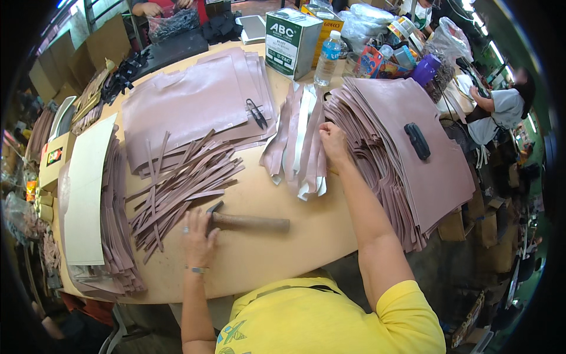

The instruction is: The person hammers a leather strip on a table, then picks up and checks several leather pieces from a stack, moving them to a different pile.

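Note:
My left hand [199,241] lies on the table, fingers stretched out. It is beside the head of a hammer [250,222] with a wooden handle, just below a loose heap of narrow mauve leather strips [183,186]. Reaching forward, my right hand [333,141] has its fingers pinched at the right edge of a small pile of wider leather strips [289,135], some showing white undersides. What exactly sits between those fingertips is partly hidden. Close to its right rises a thick stack of cut mauve leather pieces [389,112] with a black oblong object [417,141] on top.
Black thread snips [256,113] rest on large leather sheets [183,100]. At the far side stand a green-and-white can [290,44], a water bottle [328,59] and a purple container [425,69]. A pale board [91,194] covers another leather stack at left. Other people work beyond the table.

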A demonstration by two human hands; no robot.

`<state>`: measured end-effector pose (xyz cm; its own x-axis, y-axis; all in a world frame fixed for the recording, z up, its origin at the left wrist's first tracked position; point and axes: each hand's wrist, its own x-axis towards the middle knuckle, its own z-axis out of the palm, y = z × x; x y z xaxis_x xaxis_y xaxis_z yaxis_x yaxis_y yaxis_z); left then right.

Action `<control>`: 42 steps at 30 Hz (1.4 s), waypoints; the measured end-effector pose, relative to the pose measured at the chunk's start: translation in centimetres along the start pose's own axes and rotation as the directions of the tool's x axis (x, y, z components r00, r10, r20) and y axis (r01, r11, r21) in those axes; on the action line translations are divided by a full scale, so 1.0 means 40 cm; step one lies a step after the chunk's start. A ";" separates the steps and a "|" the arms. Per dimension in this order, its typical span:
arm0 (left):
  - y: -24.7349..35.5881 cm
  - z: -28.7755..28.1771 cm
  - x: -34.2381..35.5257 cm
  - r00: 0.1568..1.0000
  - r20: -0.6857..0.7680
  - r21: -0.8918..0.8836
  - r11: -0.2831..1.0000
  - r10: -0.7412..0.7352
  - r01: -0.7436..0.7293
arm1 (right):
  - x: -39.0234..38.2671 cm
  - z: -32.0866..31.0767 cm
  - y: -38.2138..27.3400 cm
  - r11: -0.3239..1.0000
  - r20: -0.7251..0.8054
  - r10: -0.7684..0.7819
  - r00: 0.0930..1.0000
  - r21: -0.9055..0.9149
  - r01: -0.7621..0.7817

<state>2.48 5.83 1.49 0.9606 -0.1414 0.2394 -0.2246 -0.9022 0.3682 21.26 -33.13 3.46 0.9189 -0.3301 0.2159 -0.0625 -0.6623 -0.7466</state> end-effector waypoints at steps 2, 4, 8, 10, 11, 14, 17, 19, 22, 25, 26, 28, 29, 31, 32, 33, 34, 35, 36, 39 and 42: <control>0.026 0.053 -0.018 0.996 -0.035 -0.042 0.996 -0.078 0.076 | 0.044 0.034 0.003 0.999 -0.025 0.011 1.000 -0.033 -0.012; 0.029 0.070 -0.021 0.990 -0.062 -0.108 0.987 -0.127 0.120 | 0.091 0.077 0.020 0.994 -0.073 0.003 0.997 -0.112 -0.011; 0.000 0.096 -0.023 0.990 -0.099 -0.146 0.986 -0.101 0.085 | 0.158 0.139 0.064 0.982 -0.203 0.079 0.976 -0.153 -0.111; -0.004 0.094 -0.033 0.988 -0.121 -0.163 0.984 -0.096 0.075 | 0.168 0.140 0.048 0.984 -0.133 0.127 0.983 -0.106 -0.141; -0.005 0.090 -0.036 0.986 -0.128 -0.138 0.986 -0.106 0.088 | 0.171 0.142 0.039 0.984 -0.098 0.150 0.984 -0.085 -0.159; 0.013 0.081 -0.033 0.984 -0.133 -0.115 0.988 -0.122 0.107 | 0.190 0.144 0.068 0.987 -0.173 0.157 0.972 -0.007 -0.160; 0.032 0.085 -0.014 0.985 -0.130 -0.147 0.985 -0.115 0.096 | 0.254 0.155 0.180 0.817 -0.096 0.293 0.951 0.541 -0.197; 0.029 0.081 -0.021 0.982 -0.136 -0.127 0.985 -0.132 0.115 | 0.248 0.125 0.126 0.493 0.159 0.407 0.899 0.790 -0.364; 0.037 0.067 -0.018 0.977 -0.162 -0.130 0.985 -0.136 0.115 | 0.200 0.089 0.046 0.363 0.400 0.264 0.878 0.802 -0.475; 0.070 0.048 0.026 0.978 -0.184 -0.174 0.983 -0.098 0.066 | 0.138 0.041 -0.038 0.358 0.417 0.140 0.898 0.825 -0.438; 0.080 0.050 0.053 0.979 -0.194 -0.184 0.983 -0.064 0.028 | 0.121 0.031 -0.053 0.349 0.399 0.088 0.913 0.846 -0.403; 0.108 0.053 0.120 0.976 -0.220 -0.205 0.978 -0.003 -0.043 | 0.085 0.005 -0.088 0.364 0.381 -0.002 0.925 0.862 -0.354; 0.144 0.039 0.157 0.974 -0.209 -0.111 0.987 0.091 -0.116 | 0.065 -0.008 -0.104 0.387 0.382 -0.036 0.923 0.857 -0.340; 0.223 0.006 0.240 0.955 -0.194 -0.086 0.965 0.226 -0.246 | 0.023 -0.035 -0.149 0.400 0.395 -0.083 0.915 0.854 -0.332; 0.252 0.003 0.281 0.943 -0.202 -0.155 0.942 0.266 -0.299 | -0.001 -0.049 -0.179 0.390 0.406 -0.095 0.909 0.855 -0.341; 0.280 0.012 0.323 0.945 -0.209 -0.264 0.916 0.250 -0.301 | -0.020 -0.057 -0.192 0.384 0.414 -0.102 0.905 0.855 -0.348; 0.306 0.019 0.362 0.948 -0.215 -0.368 0.879 0.236 -0.302 | -0.032 -0.055 -0.190 0.395 0.393 -0.124 0.911 0.862 -0.318; 0.329 0.025 0.398 0.954 -0.221 -0.449 0.848 0.201 -0.283 | -0.040 -0.050 -0.184 0.404 0.371 -0.148 0.917 0.869 -0.287; 0.351 0.034 0.429 0.961 -0.223 -0.528 0.808 0.166 -0.262 | -0.047 -0.047 -0.182 0.413 0.349 -0.171 0.921 0.874 -0.255; 0.404 0.045 0.488 0.995 -0.087 -0.784 0.613 0.048 -0.098 | -0.077 -0.041 -0.190 0.398 0.306 -0.183 0.934 0.892 -0.214; 0.428 0.056 0.500 0.999 0.046 -0.862 0.505 -0.027 0.053 | -0.094 -0.029 -0.189 0.505 0.222 -0.153 0.963 0.855 -0.117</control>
<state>18.22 -13.36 10.57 0.9727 -0.1357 0.1883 -0.2039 -0.1119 0.9726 17.84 -27.66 9.02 0.9808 -0.0671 0.1830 0.1945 0.2796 -0.9402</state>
